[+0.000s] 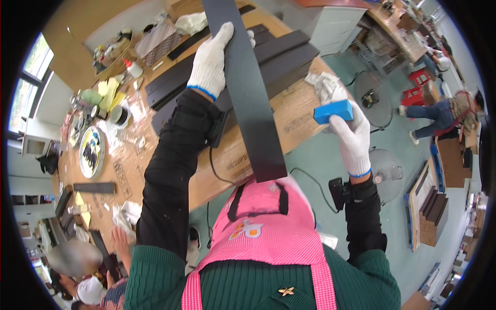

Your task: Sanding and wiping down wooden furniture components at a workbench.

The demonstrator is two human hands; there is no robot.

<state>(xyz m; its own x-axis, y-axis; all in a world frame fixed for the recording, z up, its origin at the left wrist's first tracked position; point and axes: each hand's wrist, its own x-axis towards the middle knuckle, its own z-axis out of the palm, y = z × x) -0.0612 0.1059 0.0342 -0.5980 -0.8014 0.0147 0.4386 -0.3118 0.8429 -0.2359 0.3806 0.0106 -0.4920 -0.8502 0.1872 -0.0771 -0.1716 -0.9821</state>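
A long black board [248, 93] slants from the top of the view down to the front of my pink apron. My left hand [211, 61], in a white knit glove, grips it by its edge, thumb on the upper face and other fingers hidden beneath. My right hand [353, 142], gloved the same way, is closed round a small blue block [333, 111], to the right of the board and apart from it. Under and behind the held board, several dark boards [287, 54] lie stacked on the worktable [217, 178], which has a brown paper covering.
Left on the table are a white bottle with a red tip [133, 68], a round tray with dark smears [92, 152], tins and yellow sheets. A crumpled white cloth [328, 88] lies at the right edge. Floor fans [385, 175] stand right; co-workers are at lower left and far right.
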